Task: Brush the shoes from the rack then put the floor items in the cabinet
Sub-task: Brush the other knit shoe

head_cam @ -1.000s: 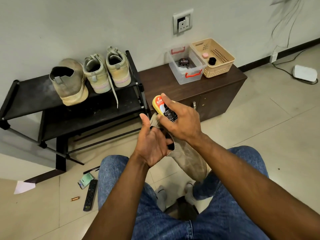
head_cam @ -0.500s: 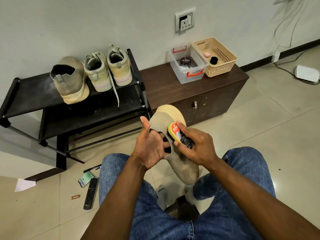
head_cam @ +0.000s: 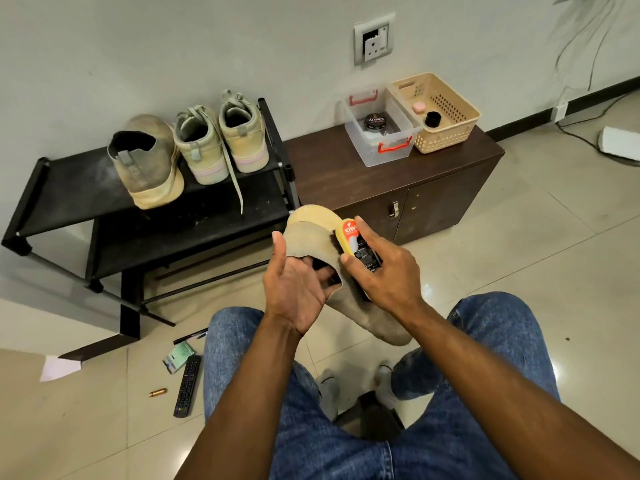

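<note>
between the knees, the left hand (head_cam: 298,289) has its fingers tucked inside the opening of a tan shoe (head_cam: 349,282), thumb up along the heel. the right hand (head_cam: 384,271) grips a yellow brush (head_cam: 356,244), bristles pressed on the shoe's side. far left, three more shoes (head_cam: 194,154) sit on the black rack (head_cam: 69,188). near left on the floor lie a remote (head_cam: 187,386), a battery (head_cam: 157,392) and a green packet (head_cam: 178,356). the brown cabinet (head_cam: 433,195) stands far right, its doors closed.
</note>
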